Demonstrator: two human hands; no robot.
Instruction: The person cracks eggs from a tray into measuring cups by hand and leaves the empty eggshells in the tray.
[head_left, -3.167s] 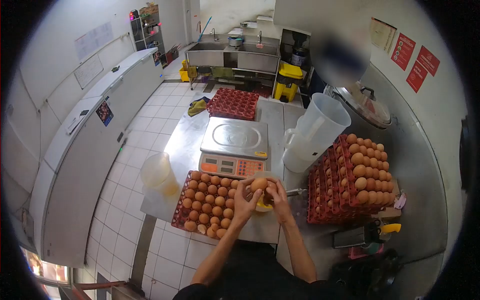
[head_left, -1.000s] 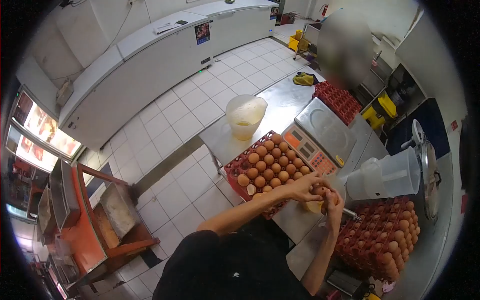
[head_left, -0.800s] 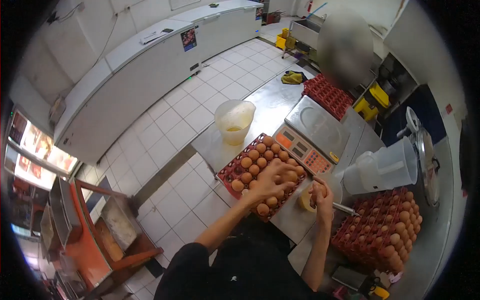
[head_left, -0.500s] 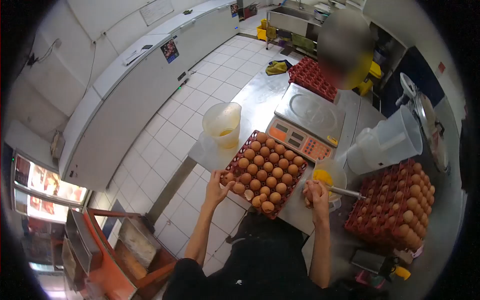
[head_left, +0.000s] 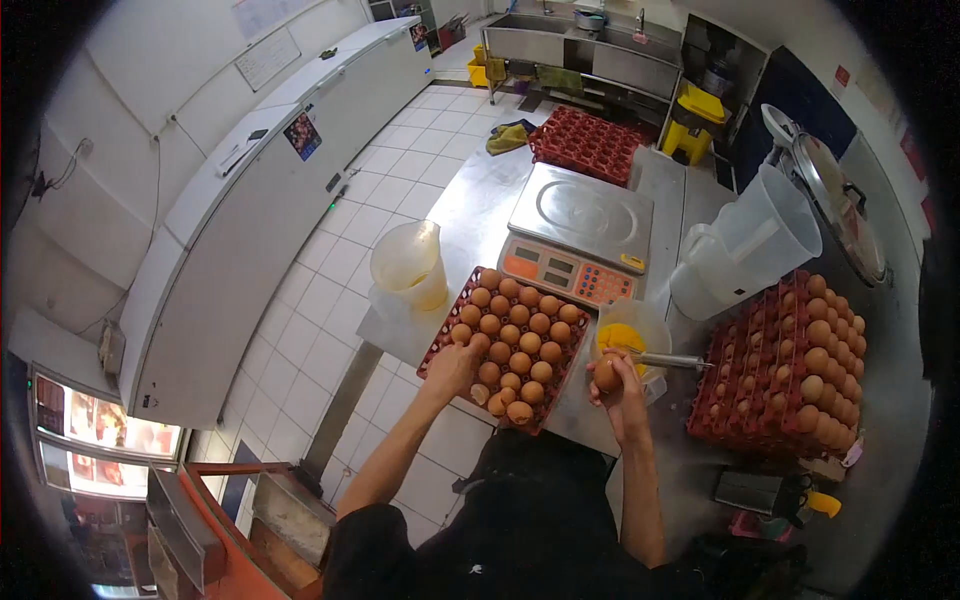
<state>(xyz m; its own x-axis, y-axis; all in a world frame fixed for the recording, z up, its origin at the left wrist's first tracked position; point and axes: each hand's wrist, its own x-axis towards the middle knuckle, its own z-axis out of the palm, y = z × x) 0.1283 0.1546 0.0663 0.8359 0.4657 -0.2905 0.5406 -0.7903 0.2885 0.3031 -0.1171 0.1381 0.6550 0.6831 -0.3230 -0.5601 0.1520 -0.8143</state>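
fingers of the right hand [head_left: 624, 396] curl around a brown oval egg [head_left: 606, 376]; whether the left hand [head_left: 452, 370], at the red plastic tray [head_left: 437, 350], pinches anything is unclear. the tray overhangs the grey steel table's [head_left: 465, 215] near edge, bare metal to its right.

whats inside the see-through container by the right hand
Bright yellow contents, probably egg yolk, show inside the container. The right hand and metal rod hide part; beneath the yellow can't be seen.
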